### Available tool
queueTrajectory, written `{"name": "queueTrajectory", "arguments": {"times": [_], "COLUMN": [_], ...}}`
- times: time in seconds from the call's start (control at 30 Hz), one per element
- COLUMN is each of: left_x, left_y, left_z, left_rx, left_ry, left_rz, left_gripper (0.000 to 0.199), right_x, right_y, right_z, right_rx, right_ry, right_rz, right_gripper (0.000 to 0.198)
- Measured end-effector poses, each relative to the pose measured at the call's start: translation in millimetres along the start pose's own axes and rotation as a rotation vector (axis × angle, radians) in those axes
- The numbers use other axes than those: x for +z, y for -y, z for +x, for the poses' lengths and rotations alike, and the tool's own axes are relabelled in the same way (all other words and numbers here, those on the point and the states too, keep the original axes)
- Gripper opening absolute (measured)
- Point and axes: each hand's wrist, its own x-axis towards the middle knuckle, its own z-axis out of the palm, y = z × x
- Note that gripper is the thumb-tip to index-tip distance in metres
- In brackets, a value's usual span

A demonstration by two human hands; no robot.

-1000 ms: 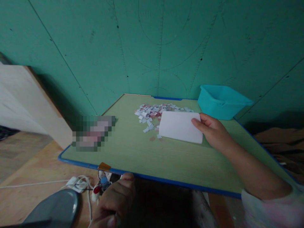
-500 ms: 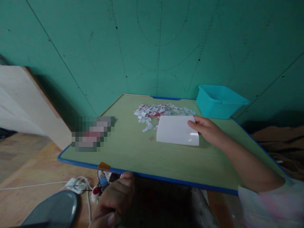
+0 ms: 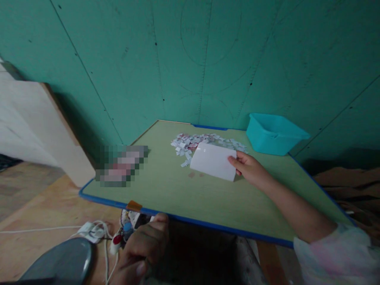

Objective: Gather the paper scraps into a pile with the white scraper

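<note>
My right hand point(image 3: 247, 166) pinches the right edge of a glossy white sheet point(image 3: 212, 161), thumb on top and fingers behind. The sheet is tilted above the table, just in front of a pile of small cut paper pieces point(image 3: 185, 144), and hides part of it. The pieces are mostly white, some pinkish. Low at the table's front edge, my left hand point(image 3: 145, 243) is closed with its fingers curled. Whatever it may hold is hidden.
A turquoise plastic bin point(image 3: 271, 136) stands at the table's back right corner. A blurred-out item point(image 3: 123, 166) lies at the left. The pale green table point(image 3: 178, 198) has a blue rim. Below are a grey stool point(image 3: 59, 261), white cables point(image 3: 92, 231) and a leaning board point(image 3: 56, 130).
My right hand has moved slightly left with the white sheet, which has turned and tilted a little. My left hand stays closed in nearly the same place. The view has shifted slightly.
</note>
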Motion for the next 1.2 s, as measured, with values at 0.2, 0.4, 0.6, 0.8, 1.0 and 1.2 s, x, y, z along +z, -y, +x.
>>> {"name": "queueTrajectory", "arguments": {"times": [0.2, 0.4, 0.6, 0.8, 1.0, 1.2], "left_x": [-34.2, -46.6, -34.8, -28.1, -21.7, -26.9], "left_y": [0.7, 11.9, 3.8, 4.2, -3.7, 5.8], "left_z": [-16.7, -26.7, -6.4, -0.2, 15.7, -1.9], "left_rx": [0.052, 0.031, 0.072, 0.05, 0.045, 0.03], "left_ry": [0.041, 0.085, 0.061, -0.07, 0.011, -0.029], "left_rz": [0.073, -0.016, -0.006, -0.042, 0.054, -0.091], "left_gripper": [0.026, 0.024, 0.019, 0.023, 0.038, 0.029], "right_x": [-0.3, -2.7, 11.0, 7.7, 11.5, 23.2], "right_y": [6.5, 4.3, 12.6, 20.7, 15.7, 21.9], "right_z": [-6.4, -6.0, -19.8, -23.5, -25.5, -37.9], "right_rx": [0.042, 0.029, 0.139, 0.139, 0.157, 0.172], "right_ry": [0.185, 0.109, 0.41, 0.37, 0.456, 0.616], "right_rz": [0.025, 0.029, 0.049, 0.074, 0.028, 0.035], "right_gripper": [0.036, 0.039, 0.041, 0.037, 0.033, 0.033]}}
